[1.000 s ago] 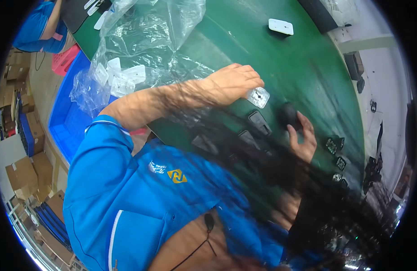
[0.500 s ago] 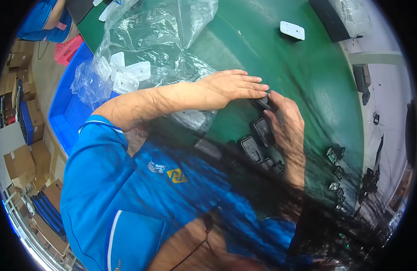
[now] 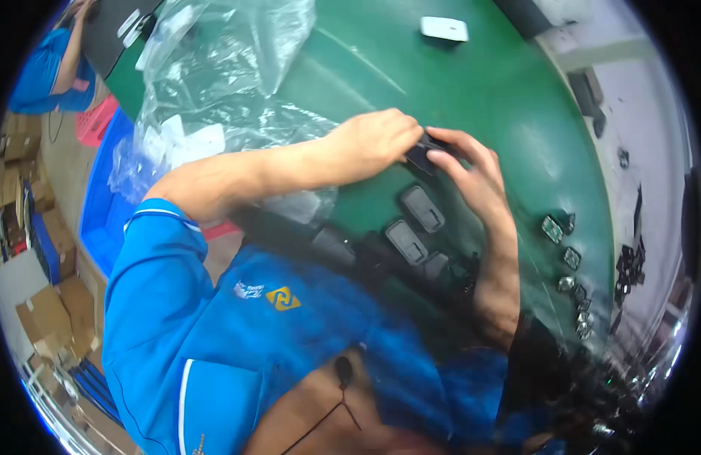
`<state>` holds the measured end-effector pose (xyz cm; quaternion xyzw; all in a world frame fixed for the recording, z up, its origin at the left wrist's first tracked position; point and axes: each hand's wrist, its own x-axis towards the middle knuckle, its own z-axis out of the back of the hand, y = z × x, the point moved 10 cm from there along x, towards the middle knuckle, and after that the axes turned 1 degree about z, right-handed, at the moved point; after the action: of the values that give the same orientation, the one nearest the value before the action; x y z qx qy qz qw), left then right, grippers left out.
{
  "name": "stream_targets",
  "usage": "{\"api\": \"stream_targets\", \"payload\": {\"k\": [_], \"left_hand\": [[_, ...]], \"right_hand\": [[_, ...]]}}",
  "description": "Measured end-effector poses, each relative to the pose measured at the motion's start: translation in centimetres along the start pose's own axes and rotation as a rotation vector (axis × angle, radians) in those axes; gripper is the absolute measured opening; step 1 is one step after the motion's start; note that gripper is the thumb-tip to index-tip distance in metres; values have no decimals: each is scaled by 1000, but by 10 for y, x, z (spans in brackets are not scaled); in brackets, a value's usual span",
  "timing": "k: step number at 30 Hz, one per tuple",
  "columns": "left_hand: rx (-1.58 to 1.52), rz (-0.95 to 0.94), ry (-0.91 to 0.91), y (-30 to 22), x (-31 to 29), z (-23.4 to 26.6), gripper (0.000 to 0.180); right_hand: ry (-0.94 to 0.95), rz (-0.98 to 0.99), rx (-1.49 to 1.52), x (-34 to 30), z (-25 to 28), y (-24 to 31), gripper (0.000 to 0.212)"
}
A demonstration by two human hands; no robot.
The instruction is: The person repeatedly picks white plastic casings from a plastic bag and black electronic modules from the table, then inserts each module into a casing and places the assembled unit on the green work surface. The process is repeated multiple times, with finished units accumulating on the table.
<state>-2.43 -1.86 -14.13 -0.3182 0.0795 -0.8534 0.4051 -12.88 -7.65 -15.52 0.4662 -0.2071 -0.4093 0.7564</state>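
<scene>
Grasps a black case with left hand and right hand, fingers bent against its edges, over the green table. Has two grey cases close by, a clear bag off to the left and small boards off to the right.

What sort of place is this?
Probably a factory assembly workshop: small circuit boards and dark plastic housings lie on a green worktable, with cardboard boxes off to the left.

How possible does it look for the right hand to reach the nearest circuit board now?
Probably yes: only green tabletop shows between the right hand and that circuit board, though this hand seems occupied with the black piece.
</scene>
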Motion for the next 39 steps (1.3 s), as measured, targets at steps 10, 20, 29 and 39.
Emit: {"api": "stream_targets", "payload": {"k": [10,20,29,39], "left_hand": [[-404,413,169,75,99,-62,33],[-495,808,636,118,100,-91,36],[-196,424,7,69,61,48,30],[166,341,-87,11,-130,117,17]], "right_hand": [[-655,-70,-6,-79,123,-37,26],[-402,-514,-557,-235,99,-52,53],[-311,-166,-846,-214,-39,9,50],[-381,-66,-1133,-232,-19,-17,35]]}}
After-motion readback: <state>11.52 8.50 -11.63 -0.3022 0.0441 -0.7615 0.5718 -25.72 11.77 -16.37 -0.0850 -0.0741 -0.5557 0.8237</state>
